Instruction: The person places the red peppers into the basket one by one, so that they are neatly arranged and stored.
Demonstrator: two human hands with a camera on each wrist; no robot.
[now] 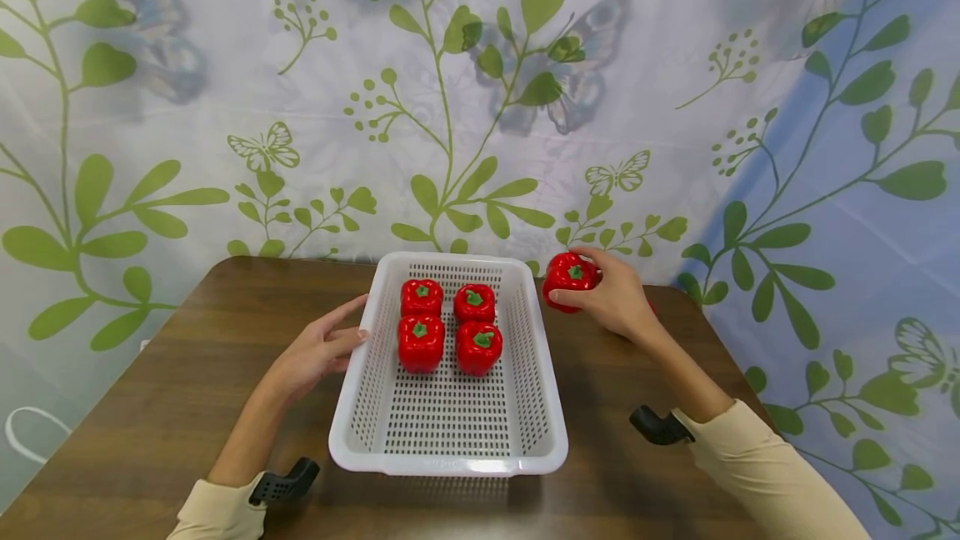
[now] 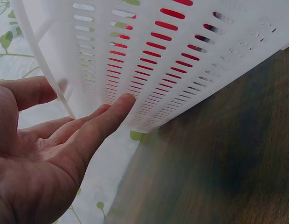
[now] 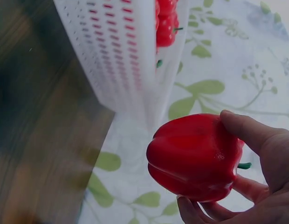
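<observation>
A white perforated plastic basket (image 1: 450, 463) holds several red bell peppers (image 1: 421, 344) with green stems, grouped toward its far half. My left hand (image 1: 318, 354) holds the basket's left side, the thumb hooked at the rim and long fingers (image 2: 109, 116) against the outer wall. To the right of the basket, my right hand (image 1: 611, 294) grips another red bell pepper (image 3: 196, 156) between thumb and fingers. This pepper is tilted, its green stem toward the palm in the right wrist view. It sits beyond the basket's far right rim.
The basket stands on a dark brown wooden table (image 1: 247, 307). Behind the table hangs a pale curtain (image 1: 465, 107) printed with green leaves and butterflies. A small bit of red shows behind my right wrist. A white cable loop (image 1: 22, 415) is at the left.
</observation>
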